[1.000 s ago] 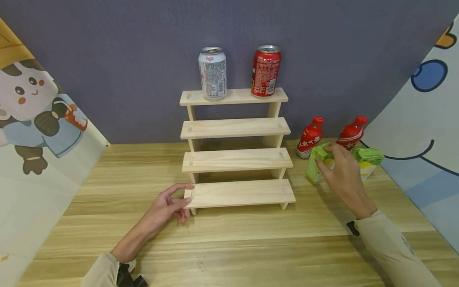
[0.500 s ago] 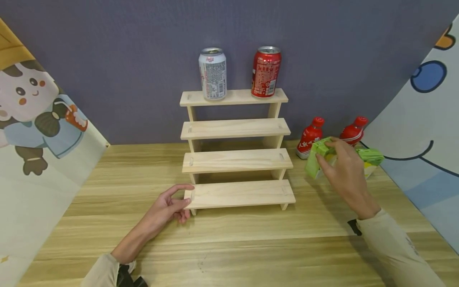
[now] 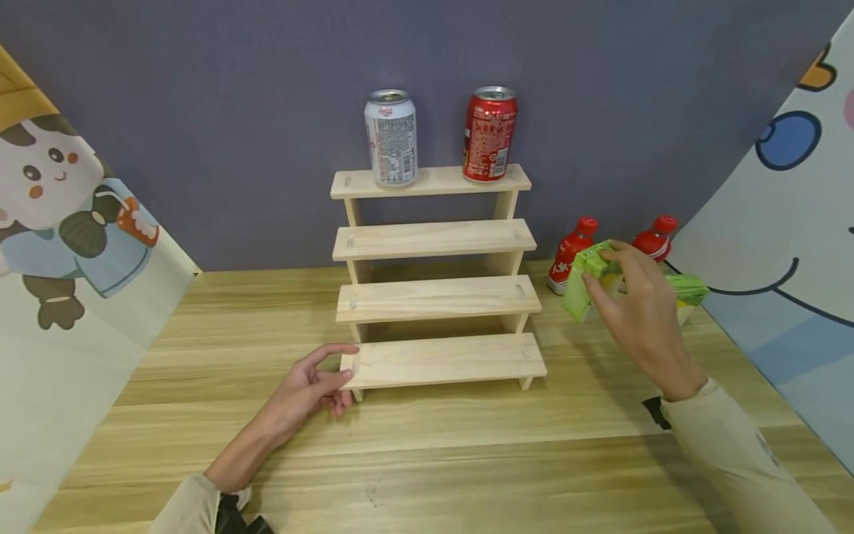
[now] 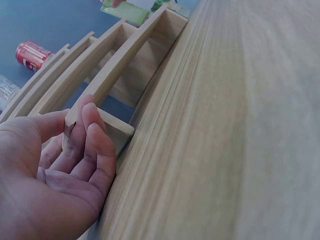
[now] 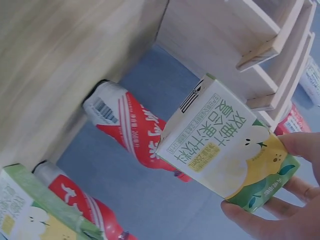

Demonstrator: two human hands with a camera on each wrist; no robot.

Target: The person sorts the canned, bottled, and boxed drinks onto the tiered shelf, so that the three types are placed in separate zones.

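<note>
A green juice carton [image 3: 582,286] is pinched near its top by my right hand [image 3: 640,311], off the tabletop. In the right wrist view the carton [image 5: 230,145] shows its white and yellow face, with thumb and fingers at its green end. My left hand [image 3: 293,400] grips the left end of the lowest step of the wooden rack [image 3: 443,361]; in the left wrist view the fingers of that hand [image 4: 65,165] curl round the board's end. A white can [image 3: 392,141] and a red can [image 3: 490,135] stand upright on the top step.
Behind the held carton stand two red bottles, one [image 3: 568,256] nearer the rack and one [image 3: 655,239] farther right. A second green carton [image 3: 687,289] stands by the right wall. A grey-blue wall [image 3: 267,133] rises behind the rack.
My right hand has raised the carton off the table and moved it slightly up and back. The left hand keeps its grip on the rack. The head view has shifted a little.
</note>
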